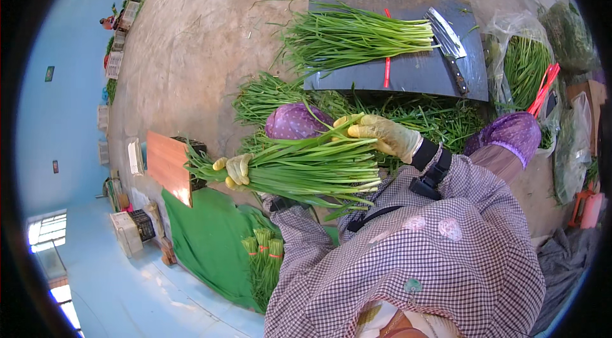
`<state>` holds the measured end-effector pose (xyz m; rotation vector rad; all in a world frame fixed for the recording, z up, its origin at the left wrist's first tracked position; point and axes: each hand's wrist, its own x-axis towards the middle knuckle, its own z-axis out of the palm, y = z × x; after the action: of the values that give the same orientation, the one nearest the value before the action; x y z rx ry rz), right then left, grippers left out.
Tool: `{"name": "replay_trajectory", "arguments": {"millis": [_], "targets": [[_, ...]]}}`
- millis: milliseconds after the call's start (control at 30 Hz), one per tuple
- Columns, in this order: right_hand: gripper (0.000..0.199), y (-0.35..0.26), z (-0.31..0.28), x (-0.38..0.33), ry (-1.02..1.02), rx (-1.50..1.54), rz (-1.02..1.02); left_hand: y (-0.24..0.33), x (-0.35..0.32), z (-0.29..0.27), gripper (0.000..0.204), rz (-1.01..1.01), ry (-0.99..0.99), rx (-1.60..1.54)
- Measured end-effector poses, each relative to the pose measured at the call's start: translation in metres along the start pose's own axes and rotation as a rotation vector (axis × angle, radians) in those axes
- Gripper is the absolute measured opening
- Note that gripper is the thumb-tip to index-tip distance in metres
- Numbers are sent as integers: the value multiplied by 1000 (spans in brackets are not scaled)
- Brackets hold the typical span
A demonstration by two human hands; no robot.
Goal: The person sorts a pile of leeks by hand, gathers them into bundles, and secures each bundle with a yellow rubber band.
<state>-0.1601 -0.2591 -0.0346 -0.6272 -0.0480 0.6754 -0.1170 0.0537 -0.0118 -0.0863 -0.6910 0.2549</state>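
1. The left hand (237, 169) in a yellow glove squeezes a bunch of green chives (306, 169) held in the air.
2. The right hand (382, 134) grips its other end.
3. A knife (446, 42) lies on the dark board (414, 73).

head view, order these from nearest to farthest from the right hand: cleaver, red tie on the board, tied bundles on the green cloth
From the right hand:
1. Red tie, straight ahead on the dark board.
2. Cleaver, ahead and to the right on the board.
3. Tied bundles, lower left on the green cloth.
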Motion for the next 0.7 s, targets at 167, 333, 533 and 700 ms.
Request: {"name": "replay_trajectory", "arguments": {"millis": [167,333,533,700], "targets": [[46,-2,2,-2,65,83,-85,3,2,0,44,-7,-32,30],[57,-4,-1,-23,-22,168,-93,14,-9,-6,45,-29,13,45],[76,-22,-23,-61,-113,254,-244,16,-16,-8,43,47,65,21],[58,-43,-64,-84,401,-791,207,8,-17,-3,42,101,83,12]]}}
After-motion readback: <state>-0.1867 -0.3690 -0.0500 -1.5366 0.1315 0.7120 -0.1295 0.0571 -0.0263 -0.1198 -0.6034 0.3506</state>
